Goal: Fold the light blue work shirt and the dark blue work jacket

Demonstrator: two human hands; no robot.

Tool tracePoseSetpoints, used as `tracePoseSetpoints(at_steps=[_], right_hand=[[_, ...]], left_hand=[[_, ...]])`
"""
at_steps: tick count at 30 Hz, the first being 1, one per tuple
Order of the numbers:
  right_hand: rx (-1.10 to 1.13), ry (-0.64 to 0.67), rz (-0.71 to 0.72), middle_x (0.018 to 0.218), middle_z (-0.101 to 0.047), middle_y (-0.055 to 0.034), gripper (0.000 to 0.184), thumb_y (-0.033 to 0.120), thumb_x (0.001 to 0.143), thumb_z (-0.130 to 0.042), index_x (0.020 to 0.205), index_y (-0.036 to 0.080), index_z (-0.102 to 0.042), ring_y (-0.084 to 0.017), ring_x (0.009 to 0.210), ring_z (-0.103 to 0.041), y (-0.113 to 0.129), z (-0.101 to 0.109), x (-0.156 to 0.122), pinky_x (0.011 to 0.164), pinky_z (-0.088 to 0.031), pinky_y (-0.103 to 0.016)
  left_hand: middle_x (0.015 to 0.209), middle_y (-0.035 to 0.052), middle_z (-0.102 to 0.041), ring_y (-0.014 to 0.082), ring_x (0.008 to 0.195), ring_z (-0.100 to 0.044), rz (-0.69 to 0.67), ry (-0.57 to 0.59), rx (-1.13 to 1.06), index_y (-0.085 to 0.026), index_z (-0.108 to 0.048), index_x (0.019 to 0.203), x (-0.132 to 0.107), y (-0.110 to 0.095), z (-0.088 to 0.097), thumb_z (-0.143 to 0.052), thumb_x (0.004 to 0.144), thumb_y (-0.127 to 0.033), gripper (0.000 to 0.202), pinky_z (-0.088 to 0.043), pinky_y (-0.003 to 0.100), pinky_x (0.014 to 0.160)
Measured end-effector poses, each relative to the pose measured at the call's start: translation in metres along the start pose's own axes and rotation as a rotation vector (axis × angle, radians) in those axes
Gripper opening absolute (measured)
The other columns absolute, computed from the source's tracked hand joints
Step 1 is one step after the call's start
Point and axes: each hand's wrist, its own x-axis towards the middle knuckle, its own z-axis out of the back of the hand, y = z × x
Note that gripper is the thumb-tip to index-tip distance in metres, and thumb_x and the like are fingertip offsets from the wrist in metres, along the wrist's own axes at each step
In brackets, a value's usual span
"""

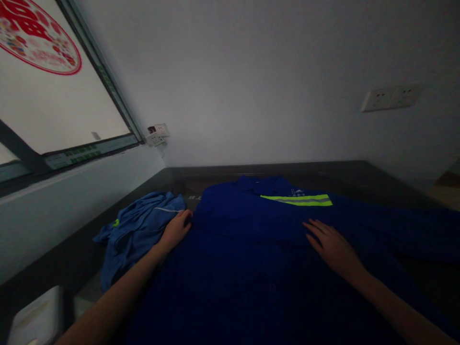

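Observation:
A dark blue work jacket [247,249] lies spread over the dark table, its collar toward the wall. A yellow-green reflective strip with a grey band [305,200] crosses the chest on the right. My left hand [178,229] is at the jacket's left edge, fingers curled and closed on the fabric there. Resting on the right half of the front, my right hand [334,249] is open, its fingers stretched out and holding nothing. One sleeve reaches out to the right. The lower front is too dark to make out clearly.
A crumpled lighter blue garment [138,232] lies left of the jacket, partly behind my left forearm. A white object [38,318] is at the lower left. Behind the dark table [338,167] rises a wall with sockets [391,97]. A window [64,105] is on the left.

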Motion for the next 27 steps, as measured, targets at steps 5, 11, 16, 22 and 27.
tracePoseSetpoints(at_steps=[5, 11, 16, 22, 27], right_hand=[[-0.008, 0.012, -0.037, 0.134, -0.052, -0.0082, 0.047, 0.043, 0.091, -0.032, 0.126, 0.021, -0.055, -0.028, 0.126, -0.043, 0.003, 0.004, 0.0, 0.102, -0.034, -0.052], [0.006, 0.027, -0.053, 0.135, -0.051, -0.0071, 0.046, 0.042, 0.092, -0.033, 0.127, 0.021, -0.055, -0.028, 0.128, -0.04, 0.006, 0.008, 0.0, 0.103, -0.033, -0.052], [0.029, 0.016, -0.054, 0.134, -0.052, -0.0081, 0.045, 0.041, 0.091, -0.035, 0.126, 0.02, -0.056, -0.029, 0.13, -0.037, 0.007, 0.009, 0.0, 0.103, -0.034, -0.053], [0.041, 0.049, -0.072, 0.137, -0.049, -0.0064, 0.045, 0.041, 0.093, -0.033, 0.129, 0.023, -0.053, -0.027, 0.131, -0.037, 0.01, 0.015, -0.001, 0.105, -0.031, -0.051], [0.042, 0.108, -0.101, 0.14, -0.045, -0.0058, 0.046, 0.042, 0.093, -0.032, 0.131, 0.023, -0.05, -0.026, 0.133, -0.033, 0.014, 0.021, -0.001, 0.108, -0.027, -0.05]], left_hand=[[0.099, 0.0051, -0.063, 0.0213, 0.094, -0.06, 0.102, 0.025, -0.047, -0.02, -0.061, 0.088, 0.005, 0.015, 0.0, -0.046, 0.074, -0.024, 0.021, -0.047, 0.034, 0.088], [0.094, 0.0006, -0.071, 0.0206, 0.098, -0.063, 0.088, 0.355, -0.124, -0.022, -0.067, 0.085, 0.037, 0.032, 0.034, -0.045, 0.064, -0.019, 0.031, -0.046, 0.033, 0.094], [0.113, 0.006, -0.066, 0.0226, 0.113, -0.055, 0.02, 0.151, 0.04, -0.019, -0.064, 0.108, 0.071, -0.011, 0.021, -0.043, 0.074, -0.021, 0.04, -0.037, 0.036, 0.104], [0.141, 0.0159, -0.042, 0.0275, 0.133, -0.034, -0.069, 0.151, 0.226, -0.011, -0.047, 0.132, 0.075, -0.045, -0.055, -0.036, 0.089, -0.039, 0.053, -0.027, 0.043, 0.108], [0.15, 0.0101, -0.027, 0.0282, 0.139, -0.02, -0.027, 0.14, 0.27, -0.024, -0.03, 0.143, 0.064, -0.029, -0.07, -0.029, 0.092, -0.048, 0.057, -0.021, 0.049, 0.109]])
